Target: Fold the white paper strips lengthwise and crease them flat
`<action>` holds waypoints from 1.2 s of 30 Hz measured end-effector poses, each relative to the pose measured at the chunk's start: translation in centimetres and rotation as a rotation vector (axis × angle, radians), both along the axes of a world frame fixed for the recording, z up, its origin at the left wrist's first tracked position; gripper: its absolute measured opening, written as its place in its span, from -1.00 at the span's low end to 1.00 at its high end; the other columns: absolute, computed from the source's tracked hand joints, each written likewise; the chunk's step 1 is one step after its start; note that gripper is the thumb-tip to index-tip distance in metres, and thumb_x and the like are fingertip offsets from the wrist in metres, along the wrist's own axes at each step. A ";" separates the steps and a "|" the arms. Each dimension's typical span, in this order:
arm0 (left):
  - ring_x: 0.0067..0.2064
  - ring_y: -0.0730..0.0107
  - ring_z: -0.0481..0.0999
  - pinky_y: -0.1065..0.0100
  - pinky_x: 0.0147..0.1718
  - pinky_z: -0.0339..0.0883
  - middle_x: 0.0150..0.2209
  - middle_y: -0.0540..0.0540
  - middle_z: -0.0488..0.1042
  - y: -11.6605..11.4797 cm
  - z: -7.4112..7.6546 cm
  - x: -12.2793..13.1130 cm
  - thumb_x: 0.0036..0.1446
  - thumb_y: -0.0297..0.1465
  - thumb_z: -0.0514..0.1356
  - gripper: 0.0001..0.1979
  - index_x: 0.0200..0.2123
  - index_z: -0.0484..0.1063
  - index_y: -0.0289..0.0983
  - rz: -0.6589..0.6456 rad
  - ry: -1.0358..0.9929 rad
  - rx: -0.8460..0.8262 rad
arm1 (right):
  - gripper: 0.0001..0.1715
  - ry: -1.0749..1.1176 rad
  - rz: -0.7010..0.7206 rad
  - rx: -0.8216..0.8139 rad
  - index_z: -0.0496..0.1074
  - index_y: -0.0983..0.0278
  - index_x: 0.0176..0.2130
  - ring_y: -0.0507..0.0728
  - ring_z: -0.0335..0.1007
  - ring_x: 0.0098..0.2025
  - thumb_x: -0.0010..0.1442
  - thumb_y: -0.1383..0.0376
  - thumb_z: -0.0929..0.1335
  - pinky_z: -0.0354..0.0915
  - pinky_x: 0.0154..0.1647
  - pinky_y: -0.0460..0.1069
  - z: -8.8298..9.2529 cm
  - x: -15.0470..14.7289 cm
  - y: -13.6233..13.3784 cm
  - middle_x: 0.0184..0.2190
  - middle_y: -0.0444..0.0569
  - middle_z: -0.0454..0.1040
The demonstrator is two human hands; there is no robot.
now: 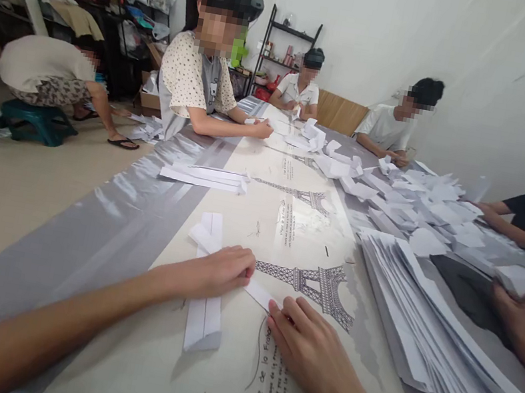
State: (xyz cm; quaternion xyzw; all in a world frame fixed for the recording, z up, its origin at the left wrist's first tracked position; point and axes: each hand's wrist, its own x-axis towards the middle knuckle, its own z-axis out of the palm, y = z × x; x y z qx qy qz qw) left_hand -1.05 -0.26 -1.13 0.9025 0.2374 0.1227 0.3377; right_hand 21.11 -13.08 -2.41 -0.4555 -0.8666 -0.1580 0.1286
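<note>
A folded white paper strip [258, 293] lies slantwise on the printed table cover, its upper-left end showing beyond my left hand. My left hand [223, 272] is closed on the strip's middle, fingers curled down. At the strip's lower-right end, the thumb and fingertips of my right hand [302, 332] pinch the paper. Under my left wrist, crossed by the first strip, rests a second folded paper piece [204, 323] with a crease line along its length. My left palm hides where the two papers cross.
Several folded strips [205, 176] lie farther up the table. At right are a thick stack of paper sheets [442, 330] and a heap of folded papers [419, 197]. A co-worker's hand [523, 314] holds paper beside the stack. Other people sit or stand around the table; one sits on a green stool [39, 122].
</note>
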 end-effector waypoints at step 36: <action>-0.08 0.25 0.53 0.28 -0.02 0.36 -0.22 -0.13 0.58 6.6 -0.6 -5.9 0.43 -0.26 0.09 -0.71 -0.12 0.56 -0.27 -0.100 -0.050 0.713 | -0.50 0.302 0.106 -0.240 0.21 0.34 0.28 0.26 0.24 0.19 0.39 0.38 0.19 0.23 0.15 0.19 0.2 -5.4 5.6 0.28 0.14 0.31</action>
